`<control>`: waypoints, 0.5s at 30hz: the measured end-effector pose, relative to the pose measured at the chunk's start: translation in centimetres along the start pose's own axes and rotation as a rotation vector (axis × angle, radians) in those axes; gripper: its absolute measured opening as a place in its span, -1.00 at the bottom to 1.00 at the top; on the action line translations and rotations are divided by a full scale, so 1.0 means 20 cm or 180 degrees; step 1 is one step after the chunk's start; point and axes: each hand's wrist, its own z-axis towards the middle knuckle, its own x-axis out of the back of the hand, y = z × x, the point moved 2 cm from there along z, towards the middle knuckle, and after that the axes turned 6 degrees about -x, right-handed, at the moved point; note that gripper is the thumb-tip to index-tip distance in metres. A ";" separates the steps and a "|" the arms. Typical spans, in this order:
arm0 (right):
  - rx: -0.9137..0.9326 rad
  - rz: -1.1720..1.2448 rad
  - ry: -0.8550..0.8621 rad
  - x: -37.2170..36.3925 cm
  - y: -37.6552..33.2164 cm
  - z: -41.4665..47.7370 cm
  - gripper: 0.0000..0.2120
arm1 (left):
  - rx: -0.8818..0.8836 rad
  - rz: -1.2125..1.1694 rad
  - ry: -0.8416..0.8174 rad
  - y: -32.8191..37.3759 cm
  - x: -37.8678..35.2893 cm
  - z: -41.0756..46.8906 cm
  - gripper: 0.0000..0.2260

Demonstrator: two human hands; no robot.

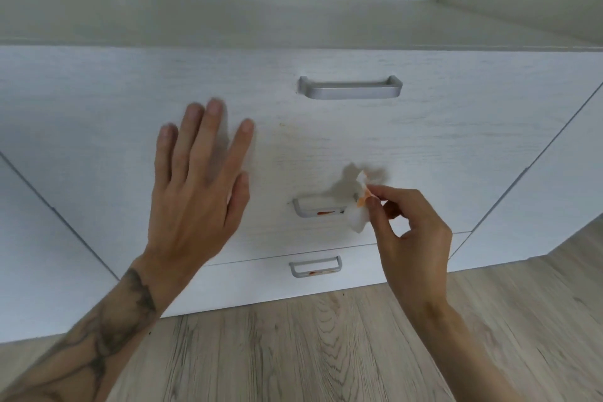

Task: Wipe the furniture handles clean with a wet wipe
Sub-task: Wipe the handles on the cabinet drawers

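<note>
You are partway through, by the look of it. Your right hand (411, 232) pinches the wet wipe (357, 217) between thumb and fingertips, the other fingers curled loosely, and the bunched wipe sits at the right end of the middle handle (303, 214), covering that end. The wipe carries an orange stain near your fingertips, so it seems to have lifted some dirt. The bar of the middle handle shows a red-orange smear left of the wipe, so count this handle as unfinished. The bottom handle (315, 272) also shows reddish marks along its bar and looks untouched. The top handle (350, 91) looks clean, with no marks visible. Your left hand (195, 192) holds nothing: its fingers are straight and spread flat at the drawer front (424, 140), left of the handles, though whether it presses on the panel cannot be told.
</note>
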 end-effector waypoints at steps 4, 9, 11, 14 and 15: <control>-0.0012 -0.0085 -0.0084 -0.06 0.09 -0.06 -0.76 | 0.0048 -0.0140 -0.0204 0.06 -0.07 -0.20 -0.46; -0.0021 -0.0032 0.0084 -0.14 0.15 -0.06 -0.76 | 0.0186 0.0078 -0.0119 0.11 -0.17 -0.26 -0.39; 0.0087 -0.0068 0.0120 -0.15 0.16 -0.07 -0.77 | 0.0193 0.0192 -0.0073 0.11 -0.21 -0.26 -0.36; 0.0286 -0.0085 0.0071 -0.13 0.18 -0.07 -0.77 | 0.0159 0.0294 -0.0045 0.10 -0.25 -0.27 -0.32; 0.0345 -0.0068 0.0055 -0.13 0.19 -0.05 -0.77 | 0.0155 0.0326 -0.0039 0.10 -0.25 -0.27 -0.31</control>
